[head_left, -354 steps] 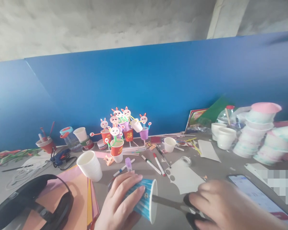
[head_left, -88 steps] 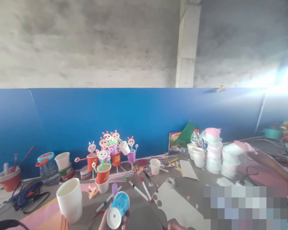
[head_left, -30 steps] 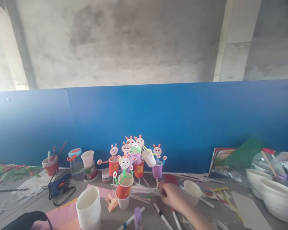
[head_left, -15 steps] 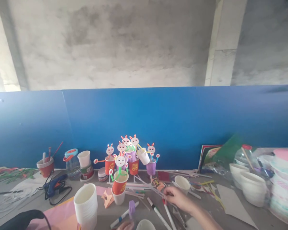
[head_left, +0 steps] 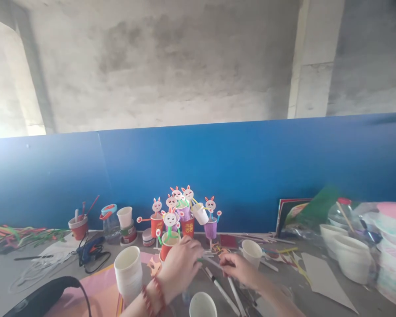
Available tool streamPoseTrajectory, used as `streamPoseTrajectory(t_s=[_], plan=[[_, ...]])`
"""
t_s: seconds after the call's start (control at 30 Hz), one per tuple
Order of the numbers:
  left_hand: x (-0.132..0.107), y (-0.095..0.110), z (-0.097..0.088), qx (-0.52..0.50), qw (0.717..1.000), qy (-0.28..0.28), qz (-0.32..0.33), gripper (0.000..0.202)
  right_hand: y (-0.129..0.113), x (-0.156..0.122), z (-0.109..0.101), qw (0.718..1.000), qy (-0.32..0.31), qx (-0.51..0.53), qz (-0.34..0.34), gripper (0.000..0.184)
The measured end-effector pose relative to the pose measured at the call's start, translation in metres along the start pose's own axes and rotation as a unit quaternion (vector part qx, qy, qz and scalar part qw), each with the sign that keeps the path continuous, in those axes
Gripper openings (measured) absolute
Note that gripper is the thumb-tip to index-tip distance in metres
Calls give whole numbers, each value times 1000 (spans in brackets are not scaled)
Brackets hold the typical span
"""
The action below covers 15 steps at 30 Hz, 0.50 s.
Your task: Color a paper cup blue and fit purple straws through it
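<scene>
My left hand (head_left: 182,263), with red beaded bracelets (head_left: 158,294) on its wrist, reaches across the table in front of the red cup (head_left: 166,252) with a rabbit figure (head_left: 170,219). Its fingers are loosely bent, the thumb apart from them, and nothing shows in them. My right hand (head_left: 240,267) is to its right with fingers curled together near the table; what they hold, if anything, is hidden. Below the hands lie white-barrelled markers (head_left: 225,295). A white paper cup (head_left: 203,304) stands at the bottom, and another white cup (head_left: 251,252) stands behind my right hand.
Several rabbit-faced cups, one a purple cup (head_left: 210,228), stand near the blue partition (head_left: 198,163). A stack of white cups (head_left: 128,270), a glue gun (head_left: 89,252) and coloured sheets are left. On the right are white bowls (head_left: 353,257) and a white sheet (head_left: 328,281).
My left hand has risen from the bottom edge and reached forward over the table, covering part of the red cup. My right hand stays in nearly the same place. The view has shifted slightly.
</scene>
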<state>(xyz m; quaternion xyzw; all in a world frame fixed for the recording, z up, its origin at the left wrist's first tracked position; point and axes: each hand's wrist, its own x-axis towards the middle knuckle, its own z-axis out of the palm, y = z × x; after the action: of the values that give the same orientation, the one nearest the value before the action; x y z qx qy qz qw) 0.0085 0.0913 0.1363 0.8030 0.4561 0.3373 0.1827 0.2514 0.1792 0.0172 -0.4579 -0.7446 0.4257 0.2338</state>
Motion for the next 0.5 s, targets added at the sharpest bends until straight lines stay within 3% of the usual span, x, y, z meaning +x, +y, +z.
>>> streamPoseTrajectory(t_s=[0.13,0.2,0.3,0.5], plan=[[55,-15,26,188,964,-185,17,4,-2,-1,2,1000,5,9,3,20],[70,-23,40,251,936,-246,20,13,0,-1,2,1000,11,17,7,20],[83,-30,48,306,911,-275,26,21,4,-3,-1,999,18,28,14,20],[90,-44,47,366,889,-275,-4,26,13,-24,-15,997,35,71,24,19]])
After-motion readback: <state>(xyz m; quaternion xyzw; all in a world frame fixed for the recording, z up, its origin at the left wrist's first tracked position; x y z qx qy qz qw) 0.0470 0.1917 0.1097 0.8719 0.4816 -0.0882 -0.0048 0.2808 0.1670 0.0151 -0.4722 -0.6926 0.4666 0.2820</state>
